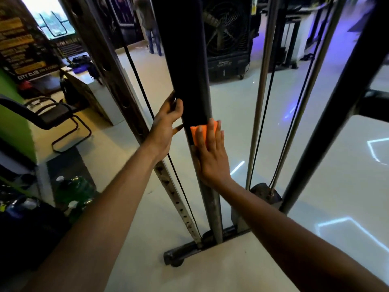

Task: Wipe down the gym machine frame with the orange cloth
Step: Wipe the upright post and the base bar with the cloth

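Orange cloth [203, 131], folded small and flat, is pressed against the dark upright post [187, 60] of the gym machine frame by the right hand [212, 157]. The right fingers [219, 133] are laid out straight and close together over the cloth, palm flat to the post; nothing is gripped, only pressed. Only the cloth's upper edge and left corner are seen beyond the fingertips.

The left hand [165, 127] is set on the left edge of the same post, just above the level of the cloth. Its fingers [177, 107] are curled round that edge, thumb [177, 129] reaching toward the post below them; the post is grasped loosely.

The post is matte black above, smooth and broad; below the hands it is seen as bare, scuffed grey metal, running down to a dark base bar [189, 251] on the floor. Just left of it a perforated steel strip [179, 203] with a row of holes is noted, and a thin black cable [145, 98] alongside. To the right, polished round guide rods [261, 85] and more cables are seen, ending at a dark weight block [265, 192].

The floor [231, 102] is pale, glossy, and reflective. A black cantilever chair [54, 114] is seen at left, green bottles [77, 190] lower left, and a large black fan unit [227, 39] beyond. A person [149, 24] stands in the background.
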